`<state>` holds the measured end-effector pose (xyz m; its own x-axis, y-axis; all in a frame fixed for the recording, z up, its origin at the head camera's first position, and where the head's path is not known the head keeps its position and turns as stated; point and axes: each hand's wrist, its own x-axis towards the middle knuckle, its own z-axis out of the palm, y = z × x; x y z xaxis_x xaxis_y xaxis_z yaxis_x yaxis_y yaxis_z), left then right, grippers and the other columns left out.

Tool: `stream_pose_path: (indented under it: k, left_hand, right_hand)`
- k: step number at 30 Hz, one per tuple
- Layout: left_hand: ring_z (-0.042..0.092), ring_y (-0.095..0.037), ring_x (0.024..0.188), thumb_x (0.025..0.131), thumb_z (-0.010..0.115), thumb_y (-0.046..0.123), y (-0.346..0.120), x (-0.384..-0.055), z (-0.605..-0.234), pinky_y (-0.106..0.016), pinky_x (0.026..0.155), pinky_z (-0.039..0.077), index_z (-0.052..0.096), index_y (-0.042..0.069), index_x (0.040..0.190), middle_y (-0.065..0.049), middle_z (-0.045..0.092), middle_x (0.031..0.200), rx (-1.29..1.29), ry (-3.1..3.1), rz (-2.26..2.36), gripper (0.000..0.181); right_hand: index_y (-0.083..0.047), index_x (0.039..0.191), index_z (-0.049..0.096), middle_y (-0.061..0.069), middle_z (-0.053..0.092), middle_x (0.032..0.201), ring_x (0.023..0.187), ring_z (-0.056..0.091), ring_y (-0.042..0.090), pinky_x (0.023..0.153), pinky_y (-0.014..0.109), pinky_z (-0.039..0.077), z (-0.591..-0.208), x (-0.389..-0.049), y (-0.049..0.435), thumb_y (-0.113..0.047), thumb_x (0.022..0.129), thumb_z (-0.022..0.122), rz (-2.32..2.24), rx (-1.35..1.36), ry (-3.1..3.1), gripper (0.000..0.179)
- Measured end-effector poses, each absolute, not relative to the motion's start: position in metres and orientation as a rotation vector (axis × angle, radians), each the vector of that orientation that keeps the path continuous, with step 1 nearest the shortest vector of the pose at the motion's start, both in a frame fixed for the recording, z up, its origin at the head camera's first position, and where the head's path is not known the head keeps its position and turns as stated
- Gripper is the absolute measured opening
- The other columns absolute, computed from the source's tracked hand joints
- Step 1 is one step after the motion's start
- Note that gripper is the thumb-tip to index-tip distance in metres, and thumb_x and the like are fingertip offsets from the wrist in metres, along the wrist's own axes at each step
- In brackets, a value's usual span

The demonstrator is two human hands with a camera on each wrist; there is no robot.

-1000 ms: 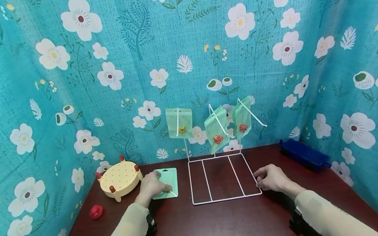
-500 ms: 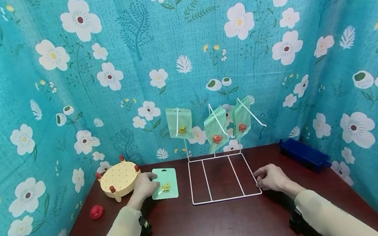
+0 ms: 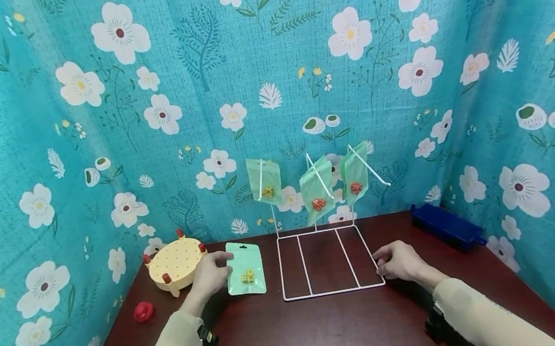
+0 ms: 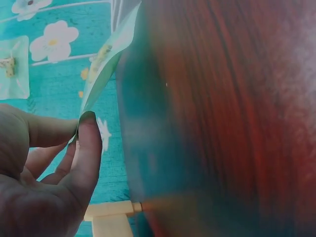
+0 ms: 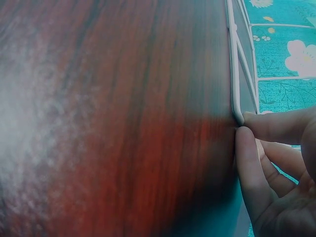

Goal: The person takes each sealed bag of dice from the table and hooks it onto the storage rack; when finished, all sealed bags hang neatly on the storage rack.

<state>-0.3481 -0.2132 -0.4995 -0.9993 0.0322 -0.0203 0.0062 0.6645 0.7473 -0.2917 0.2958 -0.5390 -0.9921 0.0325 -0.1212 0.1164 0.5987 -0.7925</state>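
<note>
My left hand (image 3: 208, 275) pinches the left edge of a mint-green pouch (image 3: 238, 258) between thumb and fingers. Yellow dice (image 3: 249, 277) show low inside it. In the left wrist view that pouch (image 4: 121, 42) is tilted up off the dark table. My right hand (image 3: 401, 261) pinches the front right corner of a white wire display rack (image 3: 335, 292), close to the tabletop. From the rack's prongs hang three more green pouches: the left one (image 3: 272, 171) holds yellow dice, while the middle (image 3: 309, 189) and right (image 3: 351, 169) ones show red pieces.
Left of the pouch is a round cream piece (image 3: 176, 261) with red-tipped legs pointing up. A small red object (image 3: 143, 312) lies before it. A blue oblong tray (image 3: 447, 225) sits at the back right. Flowered teal cloth (image 3: 261, 42) surrounds the table.
My left hand shifted from over the pouch to its left edge, and the pouch has tilted up off the table. The left hanging pouch has turned slightly. My right hand stays at the rack corner.
</note>
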Motion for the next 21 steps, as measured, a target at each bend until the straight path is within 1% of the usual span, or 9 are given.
stream_pose_path:
  k: [2,3,6,13,21]
  left_hand:
    - [0.071,-0.025,0.103,0.102,0.070,0.002,-0.213,-0.346,-0.499,-0.036,0.074,0.063,0.080,0.008,0.135,-0.021,0.074,0.137,0.042,2.822,1.322,0.035]
    - [0.071,-0.024,0.099,0.103,0.069,0.001,-0.212,-0.344,-0.498,-0.034,0.070,0.063,0.080,0.008,0.135,-0.021,0.074,0.134,0.044,2.812,1.347,0.034]
    - [0.072,-0.023,0.097,0.104,0.068,0.001,-0.212,-0.341,-0.496,-0.033,0.065,0.064,0.080,0.009,0.134,-0.020,0.075,0.130,0.071,2.809,1.382,0.033]
    - [0.068,-0.025,0.101,0.104,0.070,0.001,-0.210,-0.332,-0.489,-0.033,0.068,0.063,0.081,0.013,0.133,-0.017,0.076,0.128,0.153,2.847,1.376,0.033]
    - [0.069,-0.025,0.099,0.102,0.073,0.000,-0.207,-0.317,-0.475,-0.033,0.077,0.056,0.083,0.014,0.128,-0.014,0.080,0.124,0.234,2.951,1.352,0.031]
  right_hand:
    - [0.008,0.124,0.080,0.009,0.073,0.089,0.073,0.074,0.014,0.069,0.034,0.069,-0.539,-0.292,0.296,0.006,0.085,0.088,-1.360,0.111,2.727,0.040]
    - [0.008,0.124,0.080,0.008,0.072,0.089,0.073,0.073,0.014,0.069,0.034,0.069,-0.539,-0.292,0.296,0.006,0.085,0.088,-1.366,0.115,2.726,0.040]
    - [0.008,0.122,0.080,0.007,0.073,0.088,0.072,0.074,0.014,0.069,0.035,0.069,-0.540,-0.292,0.295,0.006,0.084,0.088,-1.373,0.107,2.732,0.039]
    - [0.006,0.123,0.081,0.008,0.072,0.089,0.074,0.072,0.013,0.070,0.035,0.069,-0.539,-0.292,0.296,0.006,0.086,0.087,-1.356,0.120,2.732,0.038]
    - [0.007,0.124,0.080,0.008,0.072,0.089,0.075,0.072,0.014,0.070,0.036,0.069,-0.538,-0.291,0.295,0.007,0.085,0.087,-1.364,0.116,2.727,0.039]
